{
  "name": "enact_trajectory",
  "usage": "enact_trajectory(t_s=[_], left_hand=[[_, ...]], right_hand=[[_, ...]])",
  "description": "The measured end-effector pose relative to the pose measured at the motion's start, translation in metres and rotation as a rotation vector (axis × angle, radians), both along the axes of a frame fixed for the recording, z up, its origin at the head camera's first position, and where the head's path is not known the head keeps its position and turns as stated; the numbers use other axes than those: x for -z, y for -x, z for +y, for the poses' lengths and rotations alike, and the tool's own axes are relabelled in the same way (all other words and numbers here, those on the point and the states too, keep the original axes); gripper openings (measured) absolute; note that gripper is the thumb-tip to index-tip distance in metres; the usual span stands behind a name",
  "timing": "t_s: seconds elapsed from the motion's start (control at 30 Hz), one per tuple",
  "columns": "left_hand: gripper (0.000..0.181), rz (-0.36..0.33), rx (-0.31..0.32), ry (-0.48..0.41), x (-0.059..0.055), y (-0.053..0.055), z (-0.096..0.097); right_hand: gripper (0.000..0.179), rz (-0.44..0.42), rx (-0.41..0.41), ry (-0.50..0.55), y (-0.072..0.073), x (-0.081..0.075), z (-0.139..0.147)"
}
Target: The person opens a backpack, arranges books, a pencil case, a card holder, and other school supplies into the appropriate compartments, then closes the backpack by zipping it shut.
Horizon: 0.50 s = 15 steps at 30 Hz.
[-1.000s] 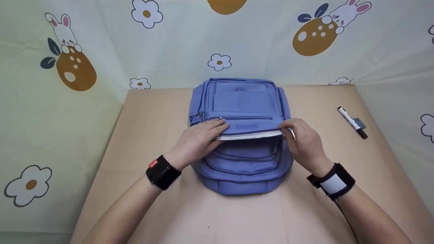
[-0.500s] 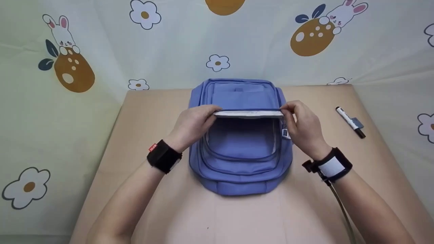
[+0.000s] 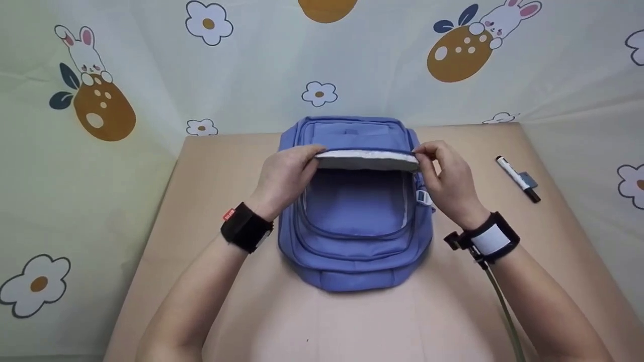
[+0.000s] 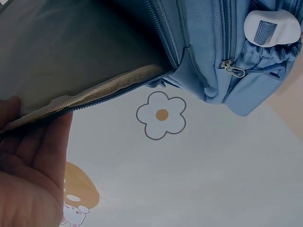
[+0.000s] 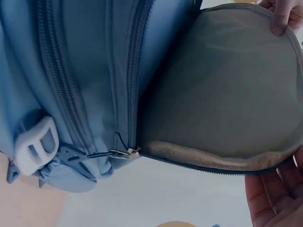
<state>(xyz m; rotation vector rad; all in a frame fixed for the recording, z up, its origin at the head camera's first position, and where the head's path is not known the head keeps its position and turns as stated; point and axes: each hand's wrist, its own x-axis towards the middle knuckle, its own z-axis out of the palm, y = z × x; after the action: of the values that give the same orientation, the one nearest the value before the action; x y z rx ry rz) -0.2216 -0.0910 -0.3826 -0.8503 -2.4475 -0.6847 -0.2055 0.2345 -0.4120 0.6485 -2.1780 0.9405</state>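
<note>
A blue backpack [image 3: 354, 276] lies on its back on the table, its front pocket unzipped. The pocket's front flap [image 3: 367, 162] is raised, showing its pale grey lining and the blue interior below. My left hand [image 3: 286, 175] pinches the flap's left edge between thumb and fingers. At the opposite corner, my right hand [image 3: 449, 176] pinches the edge the same way. In the right wrist view, the zipper pull [image 5: 130, 152] hangs at the base of the opened zip, near a white strap buckle [image 5: 37, 146]. The flap's outer face is mostly hidden.
To the right on the tan table [image 3: 226, 311] lies a black-and-white marker [image 3: 518, 179], with a small grey-blue piece [image 3: 529, 179] against it. A printed cloth [image 3: 251, 75] with rabbits and flowers walls in the back and sides.
Both hands have moved up and away, lifting the flap so the pocket gapes wider. The left hand has gone from lying over the flap to pinching its edge.
</note>
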Motion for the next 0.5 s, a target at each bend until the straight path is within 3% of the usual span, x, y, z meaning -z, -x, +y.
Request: enact_trajectory(t_s=[0.13, 0.23, 0.4, 0.5], left_hand=[[0.023, -0.018, -0.017, -0.004, -0.002, 0.002, 0.002], [0.023, -0.053, -0.033, -0.007, -0.004, 0.004, 0.002], [0.025, -0.115, -0.059, -0.019, -0.007, 0.008, 0.002], [0.025, -0.132, -0.061, -0.022, -0.007, 0.009, 0.002]], right_hand=[[0.012, -0.006, -0.013, -0.023, -0.001, 0.005, 0.015], [0.015, -0.063, 0.073, -0.085, 0.000, 0.008, 0.038], [0.022, -0.335, 0.265, -0.152, 0.008, 0.018, 0.091], [0.028, -0.504, 0.329, -0.184, 0.014, 0.026, 0.127]])
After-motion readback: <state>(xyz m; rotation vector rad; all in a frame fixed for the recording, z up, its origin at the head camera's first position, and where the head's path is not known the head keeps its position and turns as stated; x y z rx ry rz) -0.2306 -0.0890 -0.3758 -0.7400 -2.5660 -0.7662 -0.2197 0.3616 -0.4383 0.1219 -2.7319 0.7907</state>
